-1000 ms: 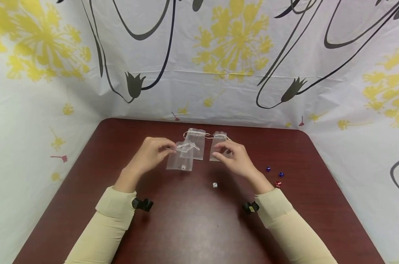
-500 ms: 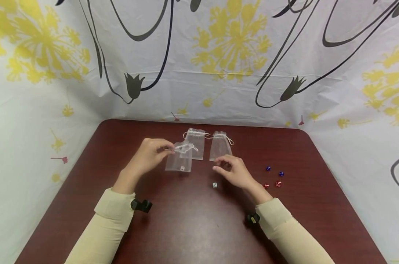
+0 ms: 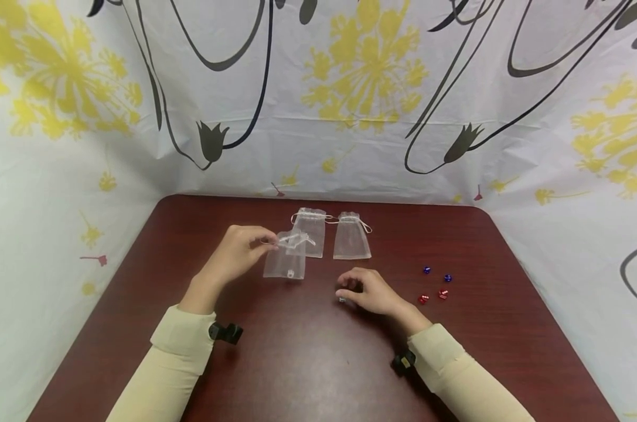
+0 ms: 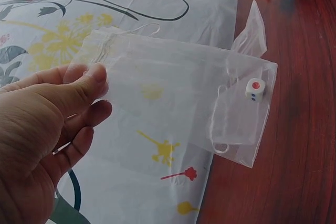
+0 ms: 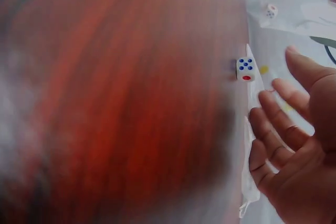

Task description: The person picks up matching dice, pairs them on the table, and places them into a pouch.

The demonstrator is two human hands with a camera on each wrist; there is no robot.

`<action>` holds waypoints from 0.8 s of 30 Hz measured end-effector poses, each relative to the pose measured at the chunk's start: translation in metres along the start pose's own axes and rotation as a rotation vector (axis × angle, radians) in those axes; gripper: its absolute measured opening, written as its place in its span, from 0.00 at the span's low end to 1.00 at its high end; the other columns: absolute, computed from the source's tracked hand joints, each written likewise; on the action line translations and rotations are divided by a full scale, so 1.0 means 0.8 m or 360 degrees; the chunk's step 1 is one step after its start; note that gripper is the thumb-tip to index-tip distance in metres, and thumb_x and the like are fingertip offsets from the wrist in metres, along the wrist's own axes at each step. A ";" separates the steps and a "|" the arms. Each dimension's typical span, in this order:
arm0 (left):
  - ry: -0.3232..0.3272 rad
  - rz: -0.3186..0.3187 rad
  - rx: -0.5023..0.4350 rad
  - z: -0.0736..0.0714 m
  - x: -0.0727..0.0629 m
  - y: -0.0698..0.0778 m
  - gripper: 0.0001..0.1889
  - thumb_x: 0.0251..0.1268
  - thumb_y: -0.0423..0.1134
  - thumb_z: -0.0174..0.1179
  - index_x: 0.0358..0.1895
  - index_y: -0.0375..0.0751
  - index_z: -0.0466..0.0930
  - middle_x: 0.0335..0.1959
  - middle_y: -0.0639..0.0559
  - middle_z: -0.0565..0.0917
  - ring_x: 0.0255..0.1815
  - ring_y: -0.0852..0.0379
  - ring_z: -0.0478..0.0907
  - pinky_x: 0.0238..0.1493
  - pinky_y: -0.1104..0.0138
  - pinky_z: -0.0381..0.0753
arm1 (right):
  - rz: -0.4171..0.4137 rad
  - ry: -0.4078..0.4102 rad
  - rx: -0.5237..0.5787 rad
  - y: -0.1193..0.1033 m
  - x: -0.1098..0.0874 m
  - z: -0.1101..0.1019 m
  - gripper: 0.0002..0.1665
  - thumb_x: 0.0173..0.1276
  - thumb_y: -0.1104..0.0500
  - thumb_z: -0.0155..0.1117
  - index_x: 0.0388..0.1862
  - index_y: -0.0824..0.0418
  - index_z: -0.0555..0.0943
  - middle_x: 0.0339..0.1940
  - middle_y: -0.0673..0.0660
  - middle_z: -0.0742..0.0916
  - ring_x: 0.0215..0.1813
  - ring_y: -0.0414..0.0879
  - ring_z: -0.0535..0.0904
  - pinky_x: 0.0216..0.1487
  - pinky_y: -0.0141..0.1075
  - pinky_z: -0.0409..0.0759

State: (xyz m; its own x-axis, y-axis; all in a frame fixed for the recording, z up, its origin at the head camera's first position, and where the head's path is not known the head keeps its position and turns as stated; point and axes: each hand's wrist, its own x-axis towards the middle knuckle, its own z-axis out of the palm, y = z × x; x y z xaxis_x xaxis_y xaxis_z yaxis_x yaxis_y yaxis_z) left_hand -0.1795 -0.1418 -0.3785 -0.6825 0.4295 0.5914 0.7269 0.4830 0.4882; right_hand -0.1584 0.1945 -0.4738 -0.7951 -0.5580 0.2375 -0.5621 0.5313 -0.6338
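My left hand point(image 3: 239, 252) pinches a sheer white drawstring pouch point(image 4: 173, 85) near its corded top, between thumb and forefinger. The pouch hangs above the table, and a white die point(image 4: 255, 89) lies in its bottom corner. My right hand point(image 3: 373, 293) is just over a second white die point(image 5: 245, 69) on the table. Its thumb and fingers are spread apart in the right wrist view, with a gap between them and the die. In the head view that die is partly covered by the fingertips.
Two more sheer pouches, one point(image 3: 313, 234) partly behind the held pouch and another point(image 3: 352, 241) to its right, lie flat at the back of the dark red table point(image 3: 307, 363). Two blue dice point(image 3: 448, 278) and two red dice point(image 3: 443, 294) lie right of my right hand. Patterned cloth point(image 3: 276, 158) surrounds the table.
My right hand has moved away from the right-hand pouch, down and nearer to me, to the white die on the table. My left hand keeps holding the pouch at almost the same place.
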 end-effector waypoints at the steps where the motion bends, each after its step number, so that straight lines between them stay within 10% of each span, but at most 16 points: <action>1: -0.0004 -0.0003 0.0000 0.000 -0.001 0.000 0.08 0.52 0.25 0.75 0.35 0.38 0.89 0.31 0.50 0.89 0.33 0.54 0.86 0.38 0.55 0.87 | 0.0003 -0.0034 -0.0009 0.001 -0.002 0.001 0.16 0.64 0.54 0.76 0.46 0.61 0.86 0.37 0.50 0.86 0.37 0.42 0.80 0.40 0.36 0.81; 13: -0.0018 -0.0030 -0.0009 0.003 -0.003 -0.002 0.08 0.54 0.25 0.74 0.36 0.39 0.90 0.32 0.51 0.89 0.31 0.57 0.84 0.36 0.57 0.86 | -0.0001 -0.0164 -0.0049 0.003 -0.008 0.004 0.13 0.58 0.55 0.81 0.41 0.57 0.89 0.39 0.47 0.85 0.43 0.42 0.80 0.46 0.37 0.80; 24: -0.0035 -0.0073 -0.0054 0.007 -0.005 0.000 0.08 0.54 0.26 0.75 0.36 0.39 0.89 0.32 0.51 0.89 0.33 0.55 0.85 0.38 0.53 0.87 | -0.0074 -0.0012 0.0020 0.003 -0.003 0.004 0.07 0.61 0.61 0.78 0.37 0.60 0.89 0.36 0.47 0.86 0.39 0.43 0.81 0.41 0.36 0.81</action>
State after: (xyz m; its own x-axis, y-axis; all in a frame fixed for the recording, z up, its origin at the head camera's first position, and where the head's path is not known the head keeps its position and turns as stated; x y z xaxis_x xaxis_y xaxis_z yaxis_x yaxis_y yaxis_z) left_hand -0.1771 -0.1395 -0.3848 -0.7165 0.4242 0.5538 0.6967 0.4764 0.5364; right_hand -0.1569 0.1950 -0.4780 -0.7663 -0.5869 0.2616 -0.5958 0.4966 -0.6312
